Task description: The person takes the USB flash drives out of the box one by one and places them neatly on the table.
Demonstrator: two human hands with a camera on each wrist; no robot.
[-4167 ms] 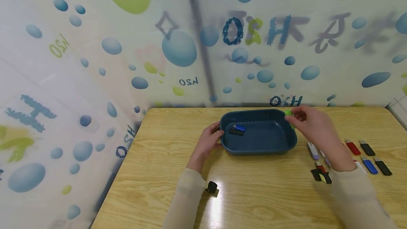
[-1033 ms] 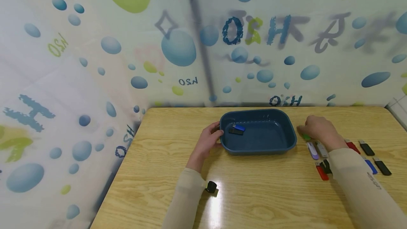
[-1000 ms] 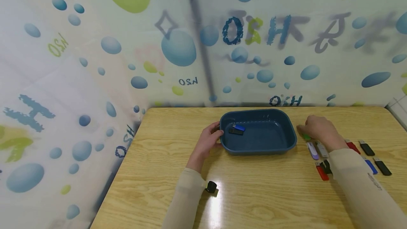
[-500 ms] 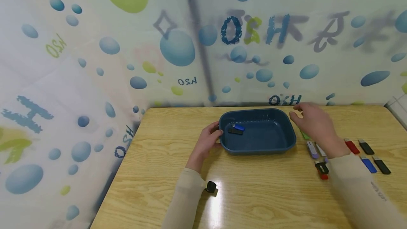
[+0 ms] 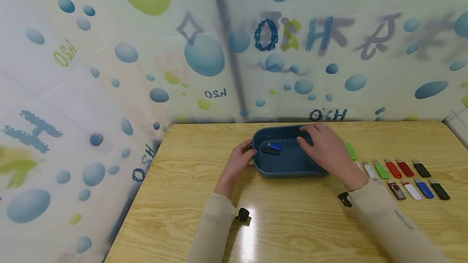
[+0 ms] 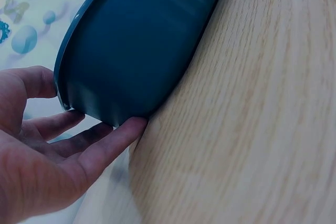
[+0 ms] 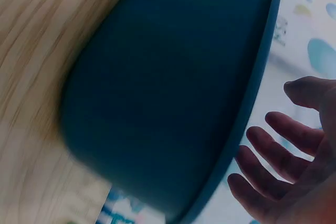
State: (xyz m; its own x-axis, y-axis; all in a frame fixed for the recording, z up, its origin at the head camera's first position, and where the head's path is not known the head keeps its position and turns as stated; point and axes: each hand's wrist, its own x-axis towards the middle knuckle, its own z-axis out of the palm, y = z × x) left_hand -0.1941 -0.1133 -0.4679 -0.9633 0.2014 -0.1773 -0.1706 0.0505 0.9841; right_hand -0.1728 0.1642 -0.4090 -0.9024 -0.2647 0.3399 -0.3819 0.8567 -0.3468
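A dark blue tray [image 5: 292, 163] stands on the table. Inside, at its left end, lie a blue USB stick [image 5: 275, 146] and a black USB stick [image 5: 271, 151]. My left hand [image 5: 239, 160] holds the tray's left end, thumb at the rim and fingers against the outer wall, as the left wrist view [image 6: 58, 150] shows. Over the tray's right half hovers my right hand [image 5: 323, 149], holding nothing, its fingers spread and slightly bent. Just right of the tray a light green USB stick [image 5: 350, 151] lies on the wood.
Several more USB sticks lie in two rows at the right, among them a red one [image 5: 393, 169], a brown one [image 5: 396, 190] and a blue one [image 5: 424, 188]. My right forearm covers some. A patterned curtain [image 5: 204, 104] hangs behind the table [image 5: 292, 222].
My right hand, earlier holding the green USB stick at the tray's right rim, has put it down beside the tray, let go and moved left over the tray. My left hand stays put.
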